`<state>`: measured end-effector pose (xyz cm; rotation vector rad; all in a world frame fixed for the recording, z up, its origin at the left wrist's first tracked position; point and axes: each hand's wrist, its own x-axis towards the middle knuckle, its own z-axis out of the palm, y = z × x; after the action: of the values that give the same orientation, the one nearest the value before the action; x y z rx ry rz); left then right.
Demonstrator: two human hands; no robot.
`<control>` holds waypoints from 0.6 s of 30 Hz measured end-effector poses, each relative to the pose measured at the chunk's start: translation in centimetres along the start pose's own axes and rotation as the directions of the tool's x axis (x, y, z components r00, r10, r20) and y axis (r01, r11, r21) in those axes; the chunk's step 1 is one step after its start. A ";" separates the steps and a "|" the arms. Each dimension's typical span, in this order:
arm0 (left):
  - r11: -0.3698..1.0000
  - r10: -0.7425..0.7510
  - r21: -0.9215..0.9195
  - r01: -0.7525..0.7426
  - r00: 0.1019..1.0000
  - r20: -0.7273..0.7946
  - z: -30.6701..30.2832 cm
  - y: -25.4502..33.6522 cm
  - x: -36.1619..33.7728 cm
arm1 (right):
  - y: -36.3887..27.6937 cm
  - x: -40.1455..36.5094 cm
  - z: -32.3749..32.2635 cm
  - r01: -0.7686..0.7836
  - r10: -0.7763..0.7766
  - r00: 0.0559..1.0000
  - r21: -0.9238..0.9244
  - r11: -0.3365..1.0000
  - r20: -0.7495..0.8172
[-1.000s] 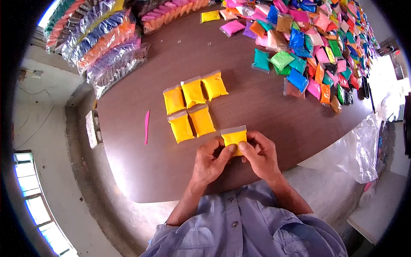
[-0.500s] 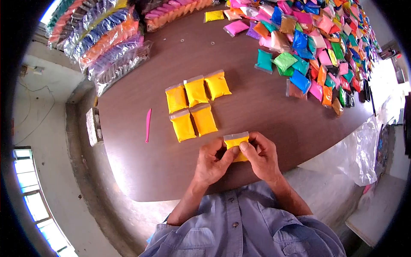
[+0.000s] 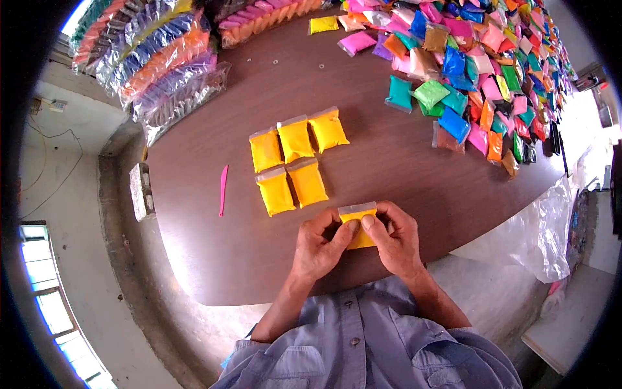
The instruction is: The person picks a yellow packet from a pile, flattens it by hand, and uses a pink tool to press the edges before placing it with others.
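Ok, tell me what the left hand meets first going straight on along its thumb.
The left hand would first press into the yellow packet already in its grip, then probably the right hand; depth is unclear.

Small packing workshop, by the look: bench heaped with coloured packets, bare unfinished floor.

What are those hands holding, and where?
A small yellow packet, pinched at its sides by the left hand and right hand, thumbs on its front.

Grey-blue shirt; dark round buttons down front placket; flapped chest pockets; bare hands.
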<state>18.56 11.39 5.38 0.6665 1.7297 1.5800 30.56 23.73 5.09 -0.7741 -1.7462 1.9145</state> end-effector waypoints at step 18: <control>0.996 -0.023 -0.089 0.021 0.999 -0.027 0.3 1.1 0.2 | -0.3 -0.4 0.2 -0.070 0.077 0.995 0.108 0.992 -0.062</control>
<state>18.57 11.84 6.40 0.5824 1.6710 1.6475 30.68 23.35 5.41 -0.8638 -1.5845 1.9885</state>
